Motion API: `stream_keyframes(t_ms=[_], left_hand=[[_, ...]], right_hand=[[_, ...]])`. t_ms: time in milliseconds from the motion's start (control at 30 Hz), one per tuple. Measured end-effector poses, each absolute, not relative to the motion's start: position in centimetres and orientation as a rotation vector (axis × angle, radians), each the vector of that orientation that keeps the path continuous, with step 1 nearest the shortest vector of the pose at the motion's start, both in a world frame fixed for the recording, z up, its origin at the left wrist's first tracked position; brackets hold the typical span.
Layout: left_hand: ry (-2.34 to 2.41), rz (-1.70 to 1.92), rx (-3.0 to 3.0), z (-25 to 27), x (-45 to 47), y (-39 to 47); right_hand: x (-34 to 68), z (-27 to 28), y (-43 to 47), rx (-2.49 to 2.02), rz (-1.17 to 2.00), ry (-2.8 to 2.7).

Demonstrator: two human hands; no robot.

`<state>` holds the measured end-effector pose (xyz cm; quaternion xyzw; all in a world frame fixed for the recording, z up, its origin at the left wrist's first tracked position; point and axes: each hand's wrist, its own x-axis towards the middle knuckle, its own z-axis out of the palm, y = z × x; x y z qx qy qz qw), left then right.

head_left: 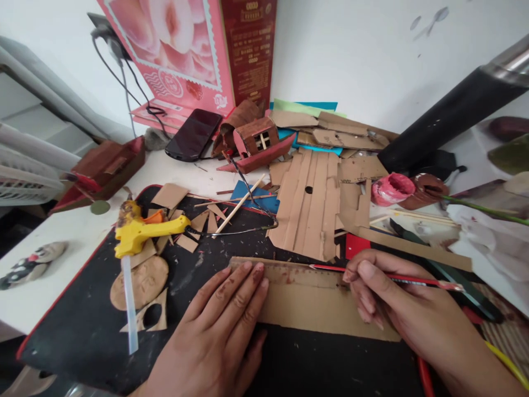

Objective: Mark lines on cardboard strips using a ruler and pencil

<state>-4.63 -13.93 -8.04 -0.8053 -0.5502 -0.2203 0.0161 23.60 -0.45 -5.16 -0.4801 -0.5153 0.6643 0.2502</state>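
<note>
My left hand [227, 317] lies flat, fingers stretched out, on the left part of a brown cardboard strip [322, 314]. Under its fingertips a see-through ruler [293, 275] runs along the strip's far edge. My right hand [392, 289] is closed round a red pencil [330, 267], its tip pointing left over the ruler's far edge. Whether the tip touches the cardboard I cannot tell. Just beyond the strip is a larger cardboard piece [308, 204] with ridges and a small dark hole.
A yellow glue gun [149, 231] with a clear glue stick [130, 309] lies left on the black mat [82, 309], among cardboard scraps. Behind are a small red-brown model boat [260, 143], a phone [194, 134] and a pink box [173, 49]. Paint pots [392, 189] stand right.
</note>
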Motion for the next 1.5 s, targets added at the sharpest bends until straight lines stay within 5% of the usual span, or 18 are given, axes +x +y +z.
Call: stream_keyframes(t_ms=[1500], left_hand=[[-1.468, -0.540, -2.470, -7.8, -5.6, -13.1]], right_hand=[[22.1, -3.7, 0.0, -1.179, 1.886, -0.979]])
